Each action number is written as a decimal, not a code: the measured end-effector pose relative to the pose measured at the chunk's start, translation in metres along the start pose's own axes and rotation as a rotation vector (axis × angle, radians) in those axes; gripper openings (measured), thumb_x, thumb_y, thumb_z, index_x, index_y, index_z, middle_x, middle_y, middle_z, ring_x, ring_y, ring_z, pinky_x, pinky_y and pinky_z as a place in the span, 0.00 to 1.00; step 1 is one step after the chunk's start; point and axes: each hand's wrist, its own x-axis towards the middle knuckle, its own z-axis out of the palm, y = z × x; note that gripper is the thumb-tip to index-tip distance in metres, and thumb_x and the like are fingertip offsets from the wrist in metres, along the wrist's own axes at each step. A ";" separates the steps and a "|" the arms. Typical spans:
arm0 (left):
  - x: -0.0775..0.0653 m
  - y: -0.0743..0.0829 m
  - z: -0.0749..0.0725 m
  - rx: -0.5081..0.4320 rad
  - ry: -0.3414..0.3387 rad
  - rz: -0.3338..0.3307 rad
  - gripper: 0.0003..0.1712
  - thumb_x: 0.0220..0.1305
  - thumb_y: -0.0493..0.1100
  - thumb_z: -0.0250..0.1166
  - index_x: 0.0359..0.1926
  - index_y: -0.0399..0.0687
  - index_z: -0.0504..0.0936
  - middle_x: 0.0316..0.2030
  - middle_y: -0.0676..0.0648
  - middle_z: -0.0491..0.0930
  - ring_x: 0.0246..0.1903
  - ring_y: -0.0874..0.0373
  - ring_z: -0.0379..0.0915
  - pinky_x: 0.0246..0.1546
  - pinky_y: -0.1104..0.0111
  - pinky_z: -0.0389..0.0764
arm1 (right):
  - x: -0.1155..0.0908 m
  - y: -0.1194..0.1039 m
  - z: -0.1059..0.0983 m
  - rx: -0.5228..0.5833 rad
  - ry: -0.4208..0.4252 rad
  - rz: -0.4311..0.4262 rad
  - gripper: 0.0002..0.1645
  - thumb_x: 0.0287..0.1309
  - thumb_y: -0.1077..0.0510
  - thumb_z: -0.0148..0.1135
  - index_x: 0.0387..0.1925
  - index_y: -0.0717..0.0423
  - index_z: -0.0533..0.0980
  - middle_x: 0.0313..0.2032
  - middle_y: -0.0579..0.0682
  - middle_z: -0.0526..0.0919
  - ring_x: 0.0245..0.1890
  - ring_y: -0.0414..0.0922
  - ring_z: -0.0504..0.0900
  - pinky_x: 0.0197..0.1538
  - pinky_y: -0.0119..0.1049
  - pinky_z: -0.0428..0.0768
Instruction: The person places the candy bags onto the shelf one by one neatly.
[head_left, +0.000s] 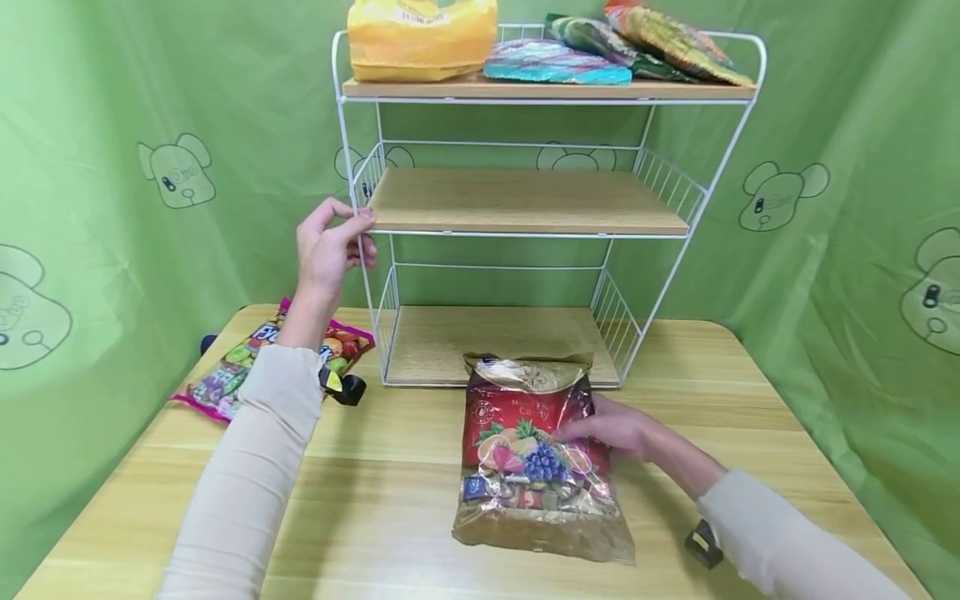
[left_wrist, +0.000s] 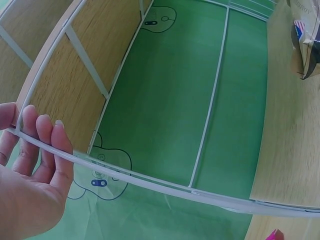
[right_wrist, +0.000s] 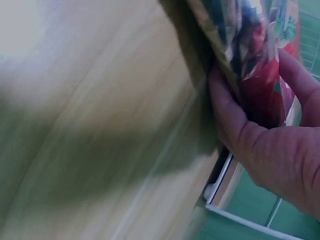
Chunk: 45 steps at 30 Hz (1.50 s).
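Table [head_left: 397,483]: bright; pale glare near you, soft shadow beside your left sleeve [head_left: 240,475].
Candy bag [head_left: 525,454]: glossy highlights.
Right hand [head_left: 618,429]: slightly blurred in your head view.
Rack [head_left: 528,200]: bowed in your left wrist view.
Right wrist view: dimmer, table smeared, corner glaring.

Rack [head_left: 528,200]: white wire, three wooden shelves; upright on the bench [head_left: 390,517], left post gripped by the left hand [head_left: 324,250].
Candy bag [head_left: 534,467]: red and gold, fruit-printed; held at one side by the right hand [head_left: 624,429], before the rack.
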 end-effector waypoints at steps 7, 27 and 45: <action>0.001 -0.001 -0.001 -0.006 -0.005 0.002 0.07 0.66 0.33 0.65 0.32 0.45 0.77 0.28 0.45 0.85 0.16 0.58 0.76 0.19 0.68 0.84 | 0.015 0.016 -0.007 0.074 -0.032 0.023 0.48 0.53 0.52 0.76 0.64 0.67 0.58 0.47 0.57 0.85 0.46 0.50 0.86 0.54 0.41 0.86; 0.000 0.001 0.000 0.005 -0.008 0.005 0.07 0.66 0.33 0.65 0.31 0.46 0.77 0.23 0.49 0.83 0.15 0.59 0.75 0.18 0.68 0.83 | 0.012 -0.005 0.000 0.190 -0.016 0.114 0.08 0.57 0.56 0.67 0.24 0.51 0.80 0.18 0.42 0.82 0.14 0.35 0.75 0.18 0.25 0.74; -0.001 0.000 0.000 0.012 -0.006 0.004 0.07 0.66 0.34 0.65 0.32 0.46 0.77 0.21 0.49 0.82 0.15 0.58 0.75 0.18 0.68 0.83 | -0.008 -0.021 0.002 0.006 -0.172 0.128 0.20 0.69 0.50 0.60 0.49 0.64 0.76 0.36 0.54 0.88 0.30 0.44 0.85 0.33 0.35 0.86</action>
